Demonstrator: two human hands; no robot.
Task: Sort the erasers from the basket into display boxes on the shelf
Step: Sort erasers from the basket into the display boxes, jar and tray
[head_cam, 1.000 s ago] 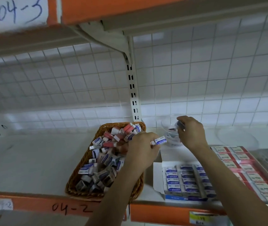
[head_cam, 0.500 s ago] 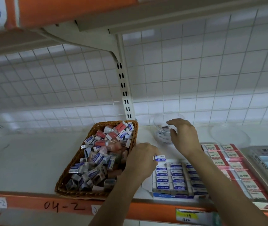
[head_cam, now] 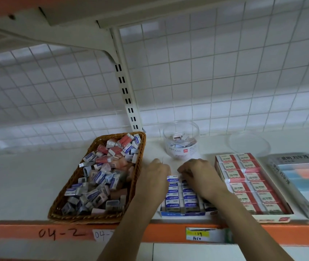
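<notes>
Blue-and-white sleeved erasers marked ERASER [head_cam: 173, 197] stand in rows inside open blue-and-white cardboard display box [head_cam: 181, 214] at front edge of white shelf [head_cam: 18, 185]. Left hand [head_cam: 154, 178] and right hand [head_cam: 198, 174] sit over box's far end, fingers bent downward and hidden; cannot tell if either holds anything. Brown woven wicker basket [head_cam: 85, 220] just left, heaped with loose erasers. Clear round plastic tub [head_cam: 181, 140] behind; red-and-cream 2B eraser box [head_cam: 247, 183] right.
</notes>
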